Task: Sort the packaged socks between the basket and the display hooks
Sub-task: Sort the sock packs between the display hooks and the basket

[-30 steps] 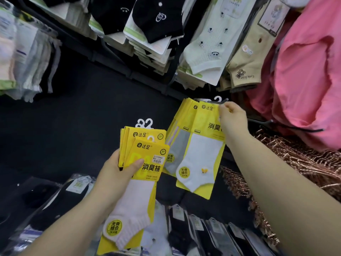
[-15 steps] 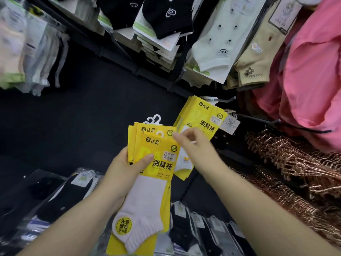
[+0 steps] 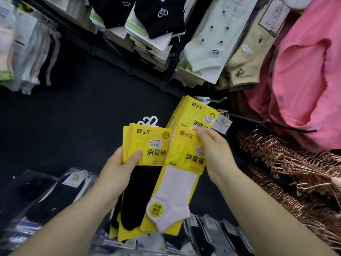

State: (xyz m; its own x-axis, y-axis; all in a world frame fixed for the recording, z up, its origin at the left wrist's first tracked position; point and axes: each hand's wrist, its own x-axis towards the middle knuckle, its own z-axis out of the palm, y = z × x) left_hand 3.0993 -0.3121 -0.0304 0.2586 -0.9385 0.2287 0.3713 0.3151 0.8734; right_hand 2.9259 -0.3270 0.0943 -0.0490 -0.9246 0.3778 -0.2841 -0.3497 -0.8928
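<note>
Since half-second ago our right hand (image 3: 215, 156) has peeled flat white-sock pack on yellow card (image 3: 177, 182) off yellow-carded sock stack (image 3: 147, 145); black sock now tops stack. Our left hand (image 3: 118, 169) grips stack, thumb across card. Right fingers pinch white pack's upper card edge; long axis hangs down-left. Thin metal display hook (image 3: 219, 99), carrying matching yellow packs (image 3: 193, 111), lies up-right, just above right hand. We judge right hand nearer.

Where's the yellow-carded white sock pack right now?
Head view, centre: the yellow-carded white sock pack is pinched at its top by the right hand, overlapping the right edge of the yellow black-sock stack in the left hand.
</note>
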